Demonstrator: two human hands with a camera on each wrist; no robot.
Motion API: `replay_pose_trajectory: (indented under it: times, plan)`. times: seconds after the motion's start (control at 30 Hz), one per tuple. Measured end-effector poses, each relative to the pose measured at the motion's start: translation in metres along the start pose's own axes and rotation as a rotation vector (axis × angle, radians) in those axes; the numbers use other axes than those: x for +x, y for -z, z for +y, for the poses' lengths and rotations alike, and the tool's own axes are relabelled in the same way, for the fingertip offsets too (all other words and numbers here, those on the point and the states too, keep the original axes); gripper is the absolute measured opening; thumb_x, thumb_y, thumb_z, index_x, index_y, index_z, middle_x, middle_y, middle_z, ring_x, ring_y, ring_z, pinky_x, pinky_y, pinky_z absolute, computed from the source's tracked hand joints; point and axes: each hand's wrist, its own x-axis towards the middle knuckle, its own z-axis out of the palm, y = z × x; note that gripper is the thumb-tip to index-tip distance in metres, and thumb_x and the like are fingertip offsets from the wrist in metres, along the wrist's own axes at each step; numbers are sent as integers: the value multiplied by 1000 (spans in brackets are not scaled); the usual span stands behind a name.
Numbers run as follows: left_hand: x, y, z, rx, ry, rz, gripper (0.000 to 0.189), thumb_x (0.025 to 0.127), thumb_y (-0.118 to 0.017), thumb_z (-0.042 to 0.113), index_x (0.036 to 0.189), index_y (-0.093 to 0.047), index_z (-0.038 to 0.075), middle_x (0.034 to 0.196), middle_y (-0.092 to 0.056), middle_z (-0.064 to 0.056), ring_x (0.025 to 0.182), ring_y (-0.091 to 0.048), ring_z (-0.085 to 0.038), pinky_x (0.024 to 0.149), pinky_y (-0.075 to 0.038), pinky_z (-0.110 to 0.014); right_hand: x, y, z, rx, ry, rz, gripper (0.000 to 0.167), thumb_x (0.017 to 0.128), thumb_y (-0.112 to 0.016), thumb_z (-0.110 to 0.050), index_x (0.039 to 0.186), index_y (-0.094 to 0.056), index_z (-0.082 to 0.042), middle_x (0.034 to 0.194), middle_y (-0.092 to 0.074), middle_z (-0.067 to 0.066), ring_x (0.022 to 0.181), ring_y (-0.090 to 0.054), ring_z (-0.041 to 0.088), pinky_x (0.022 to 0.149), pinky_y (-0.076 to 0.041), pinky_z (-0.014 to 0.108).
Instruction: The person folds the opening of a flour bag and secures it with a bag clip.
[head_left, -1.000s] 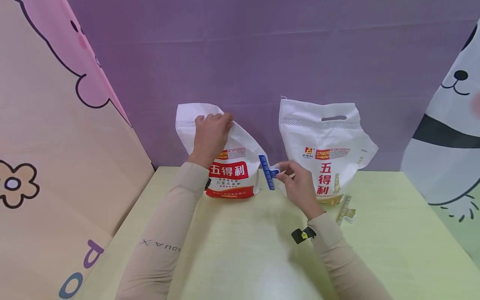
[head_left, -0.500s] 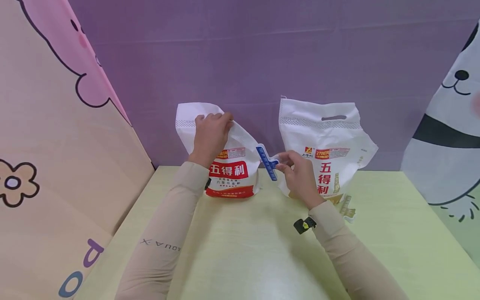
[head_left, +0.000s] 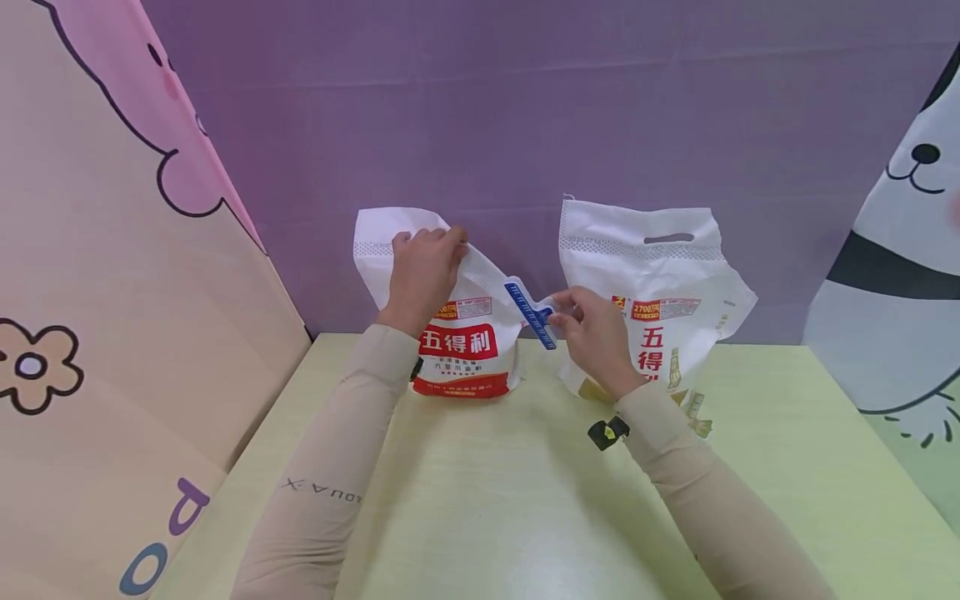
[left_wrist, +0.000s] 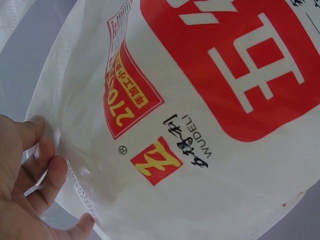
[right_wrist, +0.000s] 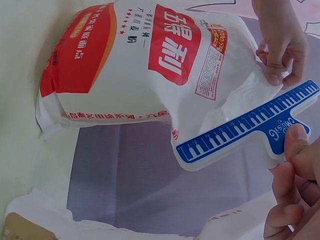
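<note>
A white flour bag (head_left: 459, 385) with red printing stands at the back of the table, its top folded over. My left hand (head_left: 422, 279) pinches the bag's upper part between thumb and fingers, seen close in the left wrist view. Between thumb and fingers, my right hand (head_left: 600, 340) holds the handle of a blue and white bag clip (head_left: 528, 312). Piano keys and the word "Music" are printed on the clip (right_wrist: 240, 131). Its long bar lies slanted at the bag's right edge; whether its jaws bite the bag cannot be told.
To the right stands a second white flour bag (head_left: 637, 267) with a cut-out handle, partly behind my right hand. A gold and white clip (head_left: 701, 423) lies on the pale table (head_left: 480, 500) by its base. A purple cloth wall (head_left: 495, 125) rises behind.
My right hand has moved up and slightly left, bringing the blue clip to the bag's right edge and tilting it further. The left hand keeps its place on the bag.
</note>
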Motion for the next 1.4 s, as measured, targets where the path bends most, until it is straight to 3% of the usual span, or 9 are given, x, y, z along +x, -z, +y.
replay_pose_trajectory:
  times: [0.47, 0.83, 1.17, 1.4]
  plan:
    - [0, 0, 0, 13, 0, -7, 24, 101, -63, 30, 124, -66, 22, 123, -74, -6, 115, -67, -30, 113, -39, -60, 17, -2, -3, -40, 28, 30, 15, 95, -72, -11, 108, -73, -3, 83, -73, 12, 59, -46, 21, 52, -33, 29]
    - [-1, 1, 1, 15, -6, 2, 23, 102, -62, 29, 124, -66, 21, 122, -74, -6, 115, -67, -30, 114, -38, -61, 31, -1, -10, -87, 32, 43, 13, 95, -70, -7, 106, -74, -2, 92, -76, 14, 63, -51, 24, 56, -36, 31]
    - [0, -1, 0, 12, -13, 9, 24, 102, -62, 30, 124, -66, 22, 123, -74, -6, 114, -67, -30, 114, -39, -59, 40, -4, -13, -100, 35, 79, 12, 93, -73, -10, 104, -75, -3, 86, -74, 13, 63, -50, 23, 58, -36, 31]
    - [-1, 0, 0, 3, -8, 4, 24, 102, -63, 30, 124, -66, 22, 123, -74, -6, 114, -67, -30, 114, -39, -59, 45, -6, -16, -115, 5, 69, 10, 95, -71, -9, 103, -75, -5, 94, -78, 12, 75, -63, 27, 66, -45, 34]
